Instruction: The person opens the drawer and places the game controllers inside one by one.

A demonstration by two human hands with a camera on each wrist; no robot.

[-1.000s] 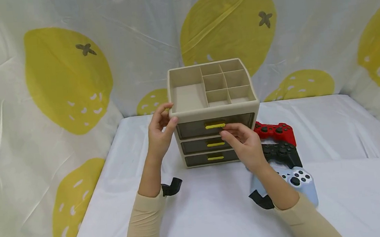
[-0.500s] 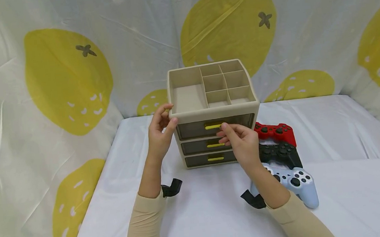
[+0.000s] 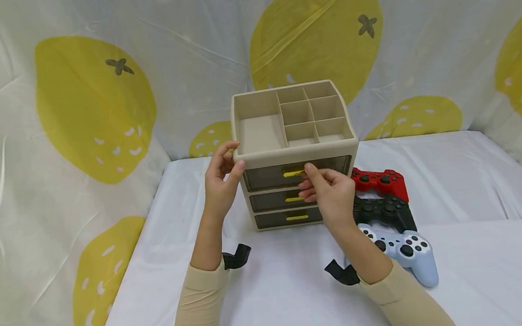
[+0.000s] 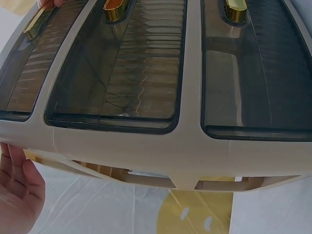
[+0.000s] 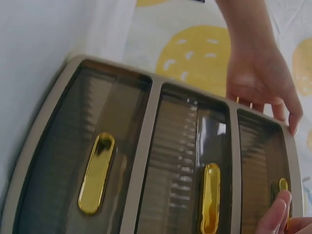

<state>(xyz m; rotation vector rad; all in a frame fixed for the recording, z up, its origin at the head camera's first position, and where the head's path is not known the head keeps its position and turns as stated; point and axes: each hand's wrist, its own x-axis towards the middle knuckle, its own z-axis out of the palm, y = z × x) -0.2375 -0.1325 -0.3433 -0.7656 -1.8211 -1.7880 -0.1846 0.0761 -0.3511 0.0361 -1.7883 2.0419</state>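
Note:
A beige desktop drawer organizer (image 3: 260, 155) stands upright on the table, with three smoky see-through drawers and a divided top tray. All drawer fronts sit flush. My left hand (image 3: 221, 184) grips its upper left corner, thumb at the front edge and fingers along the side; the right wrist view also shows this hand (image 5: 258, 78). At the top drawer, my right hand (image 3: 335, 192) pinches the right end of the yellow handle (image 3: 292, 173), thumb on top and the other fingers folded below. Golden handles on the middle drawer (image 5: 210, 195) and bottom drawer (image 5: 96, 173) are untouched.
Right of the organizer lie a red game controller (image 3: 384, 183), a black one (image 3: 388, 211) and a light blue one (image 3: 411, 253), partly behind my right forearm. A white cloth covers the table (image 3: 281, 285). A lemon-print curtain (image 3: 195, 49) hangs behind.
My right hand has shifted slightly left, its thumb rising onto the top handle while the fingers dropped below it. The left hand keeps its grip; the drawers have not visibly moved.

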